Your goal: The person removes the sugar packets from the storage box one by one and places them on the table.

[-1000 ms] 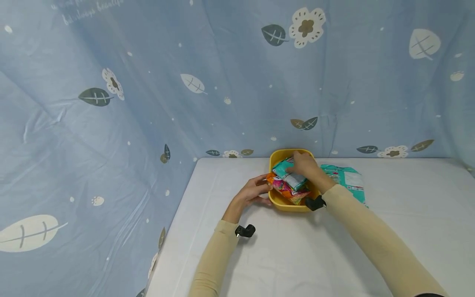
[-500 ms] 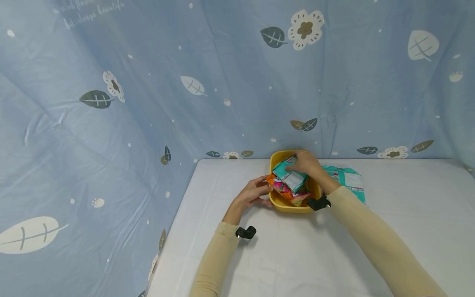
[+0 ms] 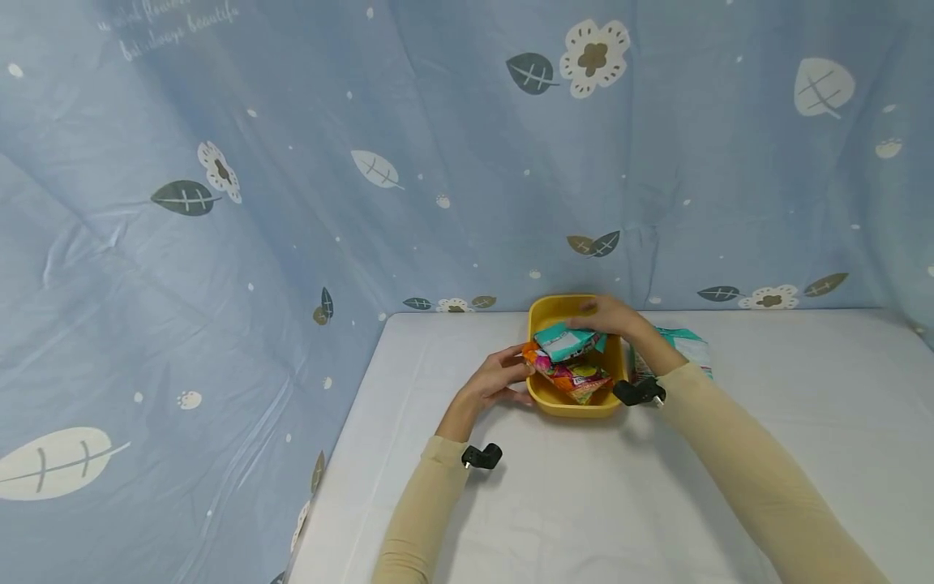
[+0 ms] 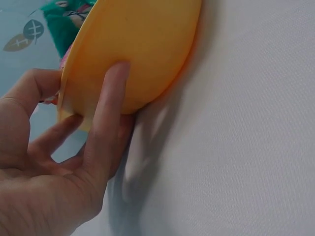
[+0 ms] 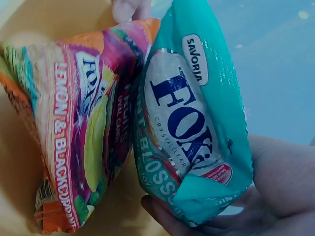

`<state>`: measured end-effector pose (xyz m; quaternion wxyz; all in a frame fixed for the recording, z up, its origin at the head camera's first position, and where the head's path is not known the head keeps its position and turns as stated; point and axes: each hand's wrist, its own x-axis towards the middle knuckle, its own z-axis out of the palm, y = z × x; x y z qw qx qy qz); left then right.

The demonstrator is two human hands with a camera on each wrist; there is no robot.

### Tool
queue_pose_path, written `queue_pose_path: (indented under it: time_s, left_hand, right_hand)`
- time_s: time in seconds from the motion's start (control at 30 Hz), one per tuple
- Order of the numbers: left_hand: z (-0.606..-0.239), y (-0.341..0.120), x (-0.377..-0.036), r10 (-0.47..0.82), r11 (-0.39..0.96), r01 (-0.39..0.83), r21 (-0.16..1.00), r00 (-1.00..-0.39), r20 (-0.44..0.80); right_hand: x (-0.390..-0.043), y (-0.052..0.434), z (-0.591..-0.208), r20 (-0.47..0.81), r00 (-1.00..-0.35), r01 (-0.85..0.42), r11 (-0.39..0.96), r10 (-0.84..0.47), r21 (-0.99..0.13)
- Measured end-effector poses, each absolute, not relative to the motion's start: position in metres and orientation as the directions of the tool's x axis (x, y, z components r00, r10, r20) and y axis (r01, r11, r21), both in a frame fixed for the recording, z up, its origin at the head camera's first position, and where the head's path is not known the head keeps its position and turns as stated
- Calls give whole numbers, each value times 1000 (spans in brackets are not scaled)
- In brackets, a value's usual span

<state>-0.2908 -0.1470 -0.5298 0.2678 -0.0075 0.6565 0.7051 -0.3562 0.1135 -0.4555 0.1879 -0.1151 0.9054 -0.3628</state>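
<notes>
A yellow plastic tub (image 3: 575, 410) stands on the white-covered table near the back. My left hand (image 3: 490, 378) holds it by the left side; in the left wrist view one digit bends over the rim while another lies along the outer wall (image 4: 147, 44). Inside rests an orange and pink bag of Fox's lemon and blackcurrant candy (image 5: 83, 132). Over it is a teal bag of Fox's candy (image 5: 197, 98), standing steeply in the right wrist view. My right hand (image 3: 615, 316) reaches across the tub's right rim and grips that teal bag, its fingers partly hidden behind it.
Another teal and white packet (image 3: 689, 349) lies on the table (image 3: 554, 503) to the tub's right, partly covered by the right forearm. A blue patterned curtain (image 3: 467, 162) hangs directly behind the table and along its left side.
My right hand has shifted slightly right and turned, and the teal candy bag has tipped, its lettered front now turned toward the near side. The left hand and tub stay in place.
</notes>
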Motion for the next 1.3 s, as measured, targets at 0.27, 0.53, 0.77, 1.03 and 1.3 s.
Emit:
queue_pose_path:
  time_s: [0.27, 0.53, 0.77, 1.03, 1.3]
  left_hand:
    - [-529, -146, -290, 351, 7, -396, 918, -859, -373]
    - [-530, -146, -288, 352, 13, -386, 923, -862, -365]
    - [-530, -146, -289, 353, 15, -381, 924, -863, -362]
    - [-530, -145, -289, 348, 13, -392, 920, -861, -371]
    - [-530, -145, -289, 342, 7, -395, 919, -862, -374]
  right_hand:
    - [-351, 114, -453, -316, -874, 21, 619, -370, -785]
    - [-349, 116, -454, -336, -867, 72, 576, -368, -815]
    - [-348, 117, -458, -354, -858, 72, 597, -371, -799]
    - [-347, 120, -464, -357, -836, 55, 583, -417, -811]
    - [-350, 126, -468, -367, -818, 100, 518, -443, -849]
